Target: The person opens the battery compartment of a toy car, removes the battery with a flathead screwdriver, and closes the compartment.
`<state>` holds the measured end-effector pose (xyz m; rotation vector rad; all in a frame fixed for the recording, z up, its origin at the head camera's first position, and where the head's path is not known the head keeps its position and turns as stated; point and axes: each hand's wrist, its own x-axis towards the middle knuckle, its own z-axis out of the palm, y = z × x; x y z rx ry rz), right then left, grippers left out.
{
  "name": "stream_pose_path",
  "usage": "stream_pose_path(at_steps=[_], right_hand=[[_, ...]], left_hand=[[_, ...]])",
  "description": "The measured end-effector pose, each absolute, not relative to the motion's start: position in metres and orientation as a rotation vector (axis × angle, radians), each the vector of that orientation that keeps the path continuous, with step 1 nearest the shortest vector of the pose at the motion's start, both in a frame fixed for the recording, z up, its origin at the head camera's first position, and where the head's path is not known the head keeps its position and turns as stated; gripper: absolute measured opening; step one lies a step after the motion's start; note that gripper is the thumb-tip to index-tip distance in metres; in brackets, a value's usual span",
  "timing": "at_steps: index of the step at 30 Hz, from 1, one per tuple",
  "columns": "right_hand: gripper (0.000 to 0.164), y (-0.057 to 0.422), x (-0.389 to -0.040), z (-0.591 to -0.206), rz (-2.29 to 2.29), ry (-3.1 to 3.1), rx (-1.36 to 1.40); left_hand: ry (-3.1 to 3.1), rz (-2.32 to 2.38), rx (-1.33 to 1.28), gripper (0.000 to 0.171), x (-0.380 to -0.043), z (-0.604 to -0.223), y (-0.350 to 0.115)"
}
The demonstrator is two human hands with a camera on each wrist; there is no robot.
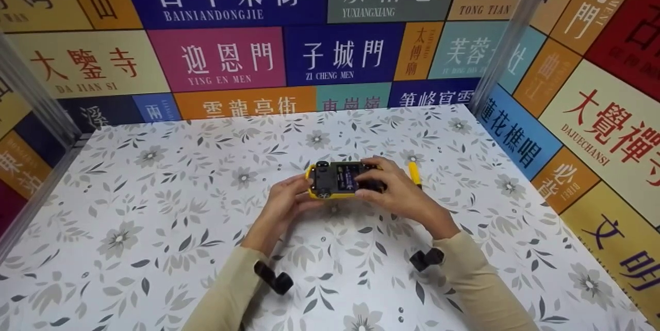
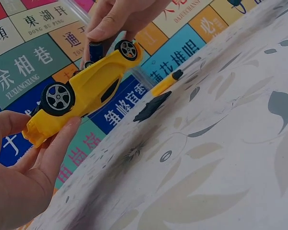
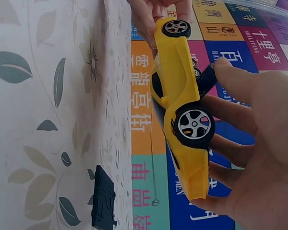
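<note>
A yellow toy car (image 1: 322, 181) is turned wheels up above the table, showing its black underside. The left hand (image 1: 289, 194) grips one end of it between thumb and fingers. Over the other end, the right hand (image 1: 394, 186) pinches a dark cylindrical battery (image 3: 208, 81) between thumb and index finger. This battery sticks out at a slant from the car's underside, where batteries with blue wrapping show in the opening. The right hand's other fingers lie along the car. Beneath it, a flat black cover (image 3: 103, 199) lies on the table.
A yellow stick-like tool (image 1: 414, 172) with a black end lies on the table just beyond the right hand. The table (image 1: 180, 248) has a floral cloth. Panels (image 1: 216, 58) with colourful lettered signs stand behind and at both sides. Black wrist cameras (image 1: 273, 277) sit at both sleeves.
</note>
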<state>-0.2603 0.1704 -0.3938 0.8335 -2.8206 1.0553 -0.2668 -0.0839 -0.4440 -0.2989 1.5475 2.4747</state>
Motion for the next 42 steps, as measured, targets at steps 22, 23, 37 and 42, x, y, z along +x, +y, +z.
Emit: stream_pose_path(at_steps=[22,23,37,42], right_hand=[[0.02,0.164,-0.261,-0.394,1.168,-2.594,0.765],[0.02,0.164,-0.261,-0.394,1.189,-2.581,0.751],[0.028,0.187,-0.264,-0.379,1.468,-2.536,0.516],[0.032,0.199,-0.269,-0.376,1.603,-2.479,0.51]], left_hand=[[1.57,2.458,-0.224,0.045,-0.265,-0.444,-0.081],[1.573,2.457,-0.22,0.045,-0.265,-0.444,-0.081],[1.588,2.457,-0.259,0.044,-0.268,-0.446,-0.086],[1.572,2.475,-0.294,0.044,-0.27,-0.448,-0.089]])
